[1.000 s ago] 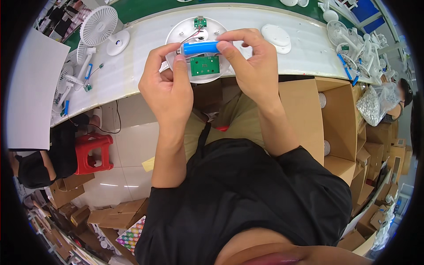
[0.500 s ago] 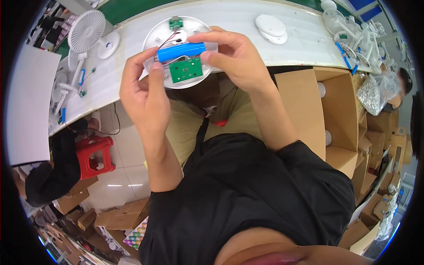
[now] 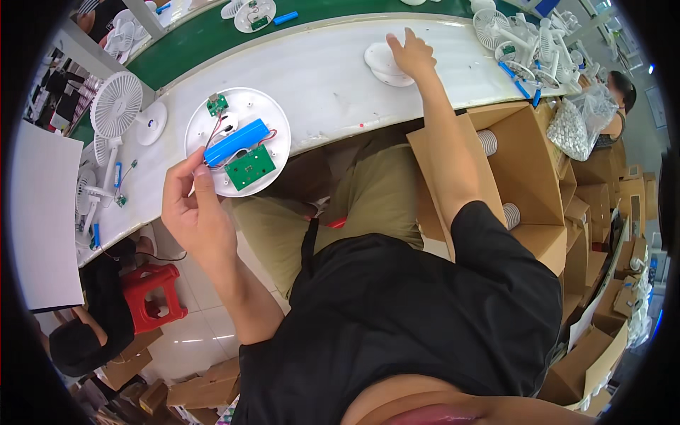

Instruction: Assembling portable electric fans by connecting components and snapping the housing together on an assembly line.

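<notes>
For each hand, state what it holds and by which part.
Left hand grips the round white base by its lower-left rim. Right hand rests on a white cover.

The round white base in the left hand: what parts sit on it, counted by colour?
On the round white base, gripped at its edge by the left hand:
Blue cylinder battery: 1
Green circuit boards: 2, a small one and a larger one
Total: 3 parts
</notes>
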Action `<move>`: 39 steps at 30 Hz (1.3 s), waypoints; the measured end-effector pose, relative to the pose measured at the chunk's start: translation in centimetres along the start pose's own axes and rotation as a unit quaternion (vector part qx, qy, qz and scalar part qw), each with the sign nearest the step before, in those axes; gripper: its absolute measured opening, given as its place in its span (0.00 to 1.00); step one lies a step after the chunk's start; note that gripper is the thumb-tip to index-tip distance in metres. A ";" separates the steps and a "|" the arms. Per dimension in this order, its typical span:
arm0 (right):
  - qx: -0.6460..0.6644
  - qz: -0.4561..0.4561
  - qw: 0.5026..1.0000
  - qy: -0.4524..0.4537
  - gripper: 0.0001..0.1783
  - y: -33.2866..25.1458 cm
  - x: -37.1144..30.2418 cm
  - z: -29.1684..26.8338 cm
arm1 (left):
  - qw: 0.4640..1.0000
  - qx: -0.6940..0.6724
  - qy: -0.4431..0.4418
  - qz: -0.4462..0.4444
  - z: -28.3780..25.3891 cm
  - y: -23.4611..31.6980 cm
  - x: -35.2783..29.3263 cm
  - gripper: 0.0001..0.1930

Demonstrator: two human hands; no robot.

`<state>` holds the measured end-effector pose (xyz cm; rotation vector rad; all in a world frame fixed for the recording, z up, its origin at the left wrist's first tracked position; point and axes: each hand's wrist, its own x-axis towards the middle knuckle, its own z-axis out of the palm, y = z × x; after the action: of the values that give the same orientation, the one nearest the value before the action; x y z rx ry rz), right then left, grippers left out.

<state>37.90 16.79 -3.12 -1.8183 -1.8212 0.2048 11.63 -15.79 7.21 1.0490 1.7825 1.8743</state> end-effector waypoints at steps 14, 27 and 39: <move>0.218 -0.084 0.966 -0.114 0.24 -2.0 -8.9 -8.6 | 0.993 -0.062 0.094 0.021 1.0 -0.9 -3.4 0.20; 0.700 -0.113 0.658 -0.254 0.26 -14.9 -21.2 -10.5 | 0.990 -0.086 0.110 0.015 2.7 -0.6 -5.3 0.21; 0.630 -0.094 0.727 -0.256 0.26 -15.5 -24.0 -11.6 | 0.978 -0.201 0.057 -0.001 2.3 -1.2 -7.6 0.26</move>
<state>28.21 -10.52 7.50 -0.5780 -1.4269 1.5499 18.05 -19.33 3.84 0.8022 1.3706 2.2082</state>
